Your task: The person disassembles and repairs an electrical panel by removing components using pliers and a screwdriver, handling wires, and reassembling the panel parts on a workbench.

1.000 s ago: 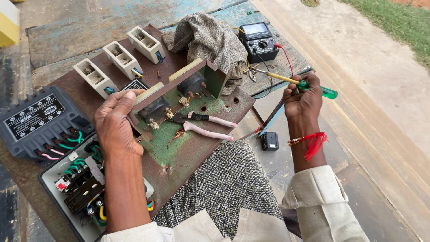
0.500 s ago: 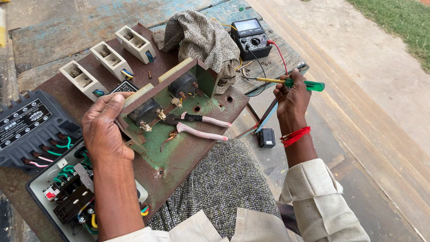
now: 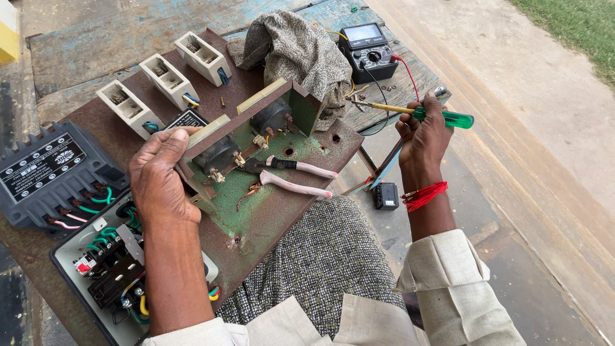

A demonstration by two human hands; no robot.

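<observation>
Left hand [image 3: 160, 176] clamped on rusted switch panel [image 3: 269, 198] resting across lap, right hand [image 3: 423, 138] closed around green-handled screwdriver [image 3: 423, 114] held above bench edge, 3 white fuse carriers [image 3: 168, 78] on panel rear, multimeter [image 3: 368, 45] beyond crumpled cloth [image 3: 298, 51]

Weathered wooden bench [image 3: 96, 45] — on it multimeter [image 3: 367, 46], crumpled cloth [image 3: 301, 51], rusty panel [image 3: 269, 211] overhanging edge.

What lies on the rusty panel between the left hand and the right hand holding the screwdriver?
Head view: two pink-sleeved wires on the rusty panel lie between left hand and right hand with screwdriver.
</observation>
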